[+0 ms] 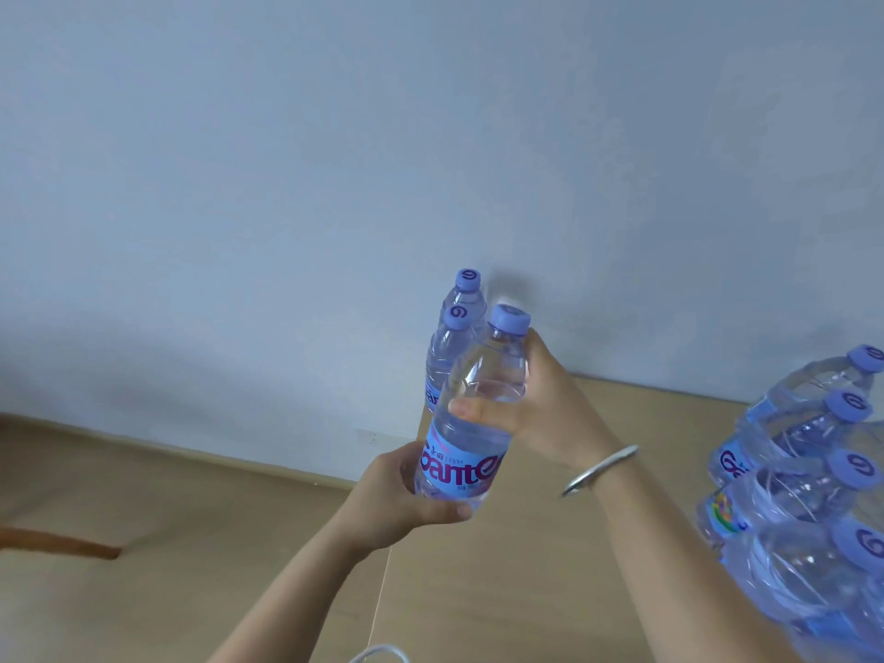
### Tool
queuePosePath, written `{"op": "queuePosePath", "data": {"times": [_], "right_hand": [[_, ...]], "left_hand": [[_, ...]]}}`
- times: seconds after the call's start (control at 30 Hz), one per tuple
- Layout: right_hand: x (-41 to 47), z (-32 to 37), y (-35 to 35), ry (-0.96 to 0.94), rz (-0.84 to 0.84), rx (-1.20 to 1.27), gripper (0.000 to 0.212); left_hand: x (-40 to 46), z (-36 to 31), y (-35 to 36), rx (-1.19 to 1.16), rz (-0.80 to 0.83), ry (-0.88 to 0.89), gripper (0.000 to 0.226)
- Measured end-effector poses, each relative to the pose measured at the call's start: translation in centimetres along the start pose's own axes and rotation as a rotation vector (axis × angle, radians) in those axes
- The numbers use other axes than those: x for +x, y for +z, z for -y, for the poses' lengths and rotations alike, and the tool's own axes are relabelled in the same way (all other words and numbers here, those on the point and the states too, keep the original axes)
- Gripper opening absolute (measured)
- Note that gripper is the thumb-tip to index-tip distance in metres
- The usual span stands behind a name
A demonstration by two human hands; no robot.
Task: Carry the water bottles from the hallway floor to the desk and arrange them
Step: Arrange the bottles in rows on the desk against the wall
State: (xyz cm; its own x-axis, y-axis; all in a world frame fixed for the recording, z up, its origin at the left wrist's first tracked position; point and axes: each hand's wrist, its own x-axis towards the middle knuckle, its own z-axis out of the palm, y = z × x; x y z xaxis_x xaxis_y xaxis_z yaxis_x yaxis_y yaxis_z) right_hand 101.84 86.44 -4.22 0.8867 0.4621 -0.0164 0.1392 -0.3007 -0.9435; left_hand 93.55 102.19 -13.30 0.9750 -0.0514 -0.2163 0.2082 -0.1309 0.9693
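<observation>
- The water bottle (471,413) is held in the air over the near-left corner of the desk (550,567), just in front of two bottles (454,337) standing upright at the desk's back edge by the wall.
- The right hand (540,404) wraps the bottle's shoulder below the cap, while the left hand (406,500) cups it at the label's lower part.
- Risk: the bottle is tilted and close to the standing pair, so setting it down carelessly could knock them over, perhaps off the desk's left edge, which is close by.
- Risk: the wrapped pack (803,495) sits at the desk's right side; a swinging right elbow might nudge it.
- The pack is cut off by the picture's edge, so its count cannot be told.
- The bottoms of the two standing bottles are hidden behind the held one.
- The bracelet (600,468) on the right wrist is blurred.
- A white cord (382,653) at the bottom edge is barely visible.
</observation>
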Motion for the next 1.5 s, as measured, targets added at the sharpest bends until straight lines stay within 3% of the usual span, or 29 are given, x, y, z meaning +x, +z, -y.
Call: {"op": "queuePosePath", "data": {"times": [0.1, 0.3, 0.57, 1.0, 1.13, 1.3, 1.5], "right_hand": [[0.7, -1.0, 1.4, -0.014, 0.021, -0.087, 0.067], [1.9, -4.4, 3.8, 0.064, -0.071, -0.182, 0.063], [3.1, -7.6, 5.6, 0.175, -0.119, -0.267, 0.065], [5.4, -8.8, 6.0, 0.148, -0.161, -0.279, 0.06], [6.1, -9.1, 5.9, 0.143, -0.13, -0.302, 0.056], [5.2, -9.1, 6.0, 0.116, -0.181, -0.235, 0.07], [4.6, -7.8, 6.0, 0.161, -0.162, -0.216, 0.066]], "left_hand": [[0.7, 1.6, -0.2, 0.138, -0.123, -0.02, 0.052], [3.2, 4.6, -0.5, 0.194, -0.191, -0.049, 0.049], [5.6, 7.3, -0.7, 0.175, -0.187, -0.08, 0.046], [8.3, 7.4, -1.1, 0.236, -0.196, -0.011, 0.044], [8.4, 6.9, -1.4, 0.256, -0.18, -0.037, 0.044], [8.3, 6.7, -1.6, 0.274, -0.153, -0.076, 0.046], [7.7, 5.9, -1.0, 0.274, -0.146, -0.12, 0.05]]}}
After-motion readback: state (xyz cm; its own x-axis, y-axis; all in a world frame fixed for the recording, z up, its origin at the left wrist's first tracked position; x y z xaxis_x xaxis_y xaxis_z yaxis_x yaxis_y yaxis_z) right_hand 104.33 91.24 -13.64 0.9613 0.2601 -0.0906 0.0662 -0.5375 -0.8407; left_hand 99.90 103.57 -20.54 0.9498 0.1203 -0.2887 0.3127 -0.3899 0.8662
